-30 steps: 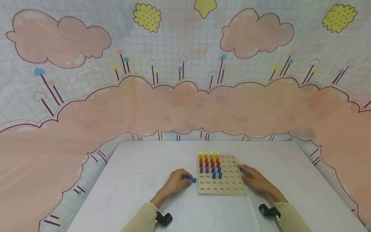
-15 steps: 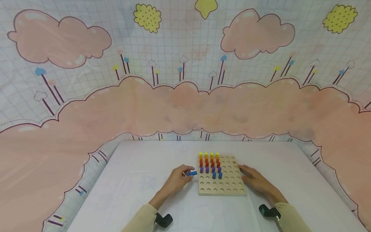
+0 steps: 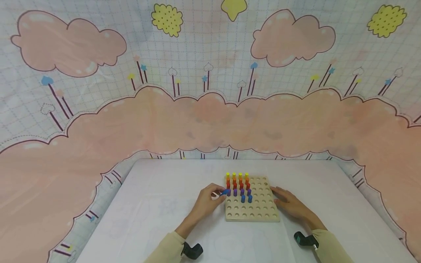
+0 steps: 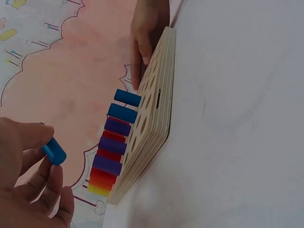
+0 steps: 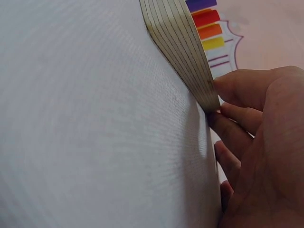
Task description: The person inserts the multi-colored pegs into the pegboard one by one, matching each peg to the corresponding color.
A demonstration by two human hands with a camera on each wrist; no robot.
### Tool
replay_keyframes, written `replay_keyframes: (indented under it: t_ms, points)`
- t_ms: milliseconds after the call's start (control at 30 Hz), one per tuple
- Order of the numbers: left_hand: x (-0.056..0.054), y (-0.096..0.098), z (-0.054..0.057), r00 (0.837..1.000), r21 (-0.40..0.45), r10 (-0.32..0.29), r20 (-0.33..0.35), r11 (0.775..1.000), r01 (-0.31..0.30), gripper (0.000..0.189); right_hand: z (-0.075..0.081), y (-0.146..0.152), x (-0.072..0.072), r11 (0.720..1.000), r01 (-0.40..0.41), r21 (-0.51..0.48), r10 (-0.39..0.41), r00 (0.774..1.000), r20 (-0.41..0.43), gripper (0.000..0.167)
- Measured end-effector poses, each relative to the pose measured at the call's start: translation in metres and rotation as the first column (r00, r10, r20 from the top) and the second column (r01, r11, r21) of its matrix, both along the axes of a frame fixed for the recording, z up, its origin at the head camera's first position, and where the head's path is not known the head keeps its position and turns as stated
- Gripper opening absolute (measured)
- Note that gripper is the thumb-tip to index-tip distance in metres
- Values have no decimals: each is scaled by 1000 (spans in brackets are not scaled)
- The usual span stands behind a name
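Note:
My left hand (image 3: 206,200) pinches a blue peg (image 4: 55,151) between thumb and fingers, off the left edge of a wooden pegboard (image 3: 258,214). The peg is tilted, its near end pointing towards the board. Two blue pegs (image 3: 243,199) stand in the row in front of the purple pegs (image 3: 235,192). Behind those come rows of red, orange and yellow pegs (image 3: 234,175), all upright in holes. My right hand (image 3: 292,206) rests along the board's right edge; in the right wrist view its fingers touch the layered side of the board (image 5: 185,47).
A white cloth covers the table (image 3: 158,204) beneath the board. Behind it hangs a patterned curtain (image 3: 210,124) with pink clouds. Black wrist cameras sit on the left sleeve (image 3: 167,248) and the right sleeve (image 3: 330,246).
My left hand has risen from the table and moved right to the board's left edge, carrying the blue peg, whose angle has turned. The right hand and the board have stayed put.

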State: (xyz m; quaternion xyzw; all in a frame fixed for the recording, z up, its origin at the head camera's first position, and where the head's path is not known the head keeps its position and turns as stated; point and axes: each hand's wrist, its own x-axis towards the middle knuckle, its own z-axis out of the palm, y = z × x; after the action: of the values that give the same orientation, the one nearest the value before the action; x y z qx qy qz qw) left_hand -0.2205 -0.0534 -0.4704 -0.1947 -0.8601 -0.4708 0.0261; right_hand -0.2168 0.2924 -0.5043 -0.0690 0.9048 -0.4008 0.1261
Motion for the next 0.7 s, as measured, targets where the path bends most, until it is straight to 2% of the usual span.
replay_keyframes:
  t_ms: [167,400,700]
  points:
    - [2,9,-4,1000,49,19,13,999,-20,22,-1,1,0,1000,-6,-5,6,1000,-4,58]
    - [4,21,-9,996,128,41,82,990,-52,23,-1,2,2,1000,-5,1,5,1000,-9,58]
    - [5,32,-20,992,125,46,120,990,-61,20,-2,3,4,1000,3,3,-3,1000,19,59]
